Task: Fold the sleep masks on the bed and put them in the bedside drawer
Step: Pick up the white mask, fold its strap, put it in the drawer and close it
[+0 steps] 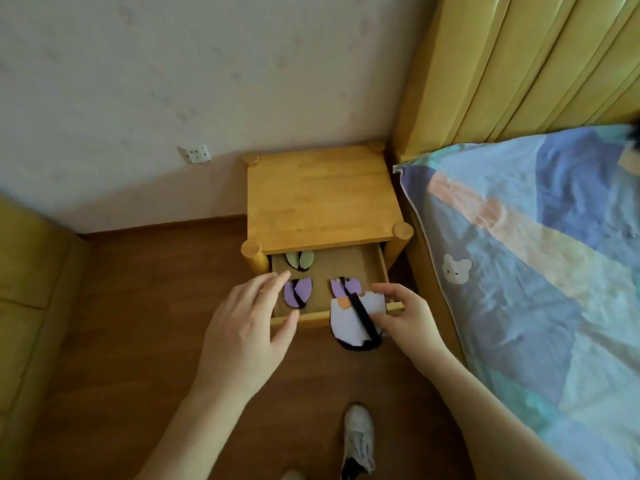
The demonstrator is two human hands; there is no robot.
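Head view
Drawer: the bedside drawer [380,268] is seen pulled out from under the wooden nightstand [322,199], which is set between the wall and the bed [540,258].
Masks inside: a green folded mask [299,260] is laid at the back left; a purple folded mask [298,292] is laid front left; another purple mask [344,287] is laid near the front middle.
White mask: a white folded mask [349,322] with a black strap is held over the drawer's front edge, partly hanging outside it.
Right hand: the right hand [403,310] is pinched on the white mask's right side, thumb and fingers curled round it.
Left hand: the left hand [247,320] is held spread above the drawer's left front corner, fingers relaxed, nothing grasped.
Floor: a white shoe [359,439] is seen on the wooden floor [138,323].
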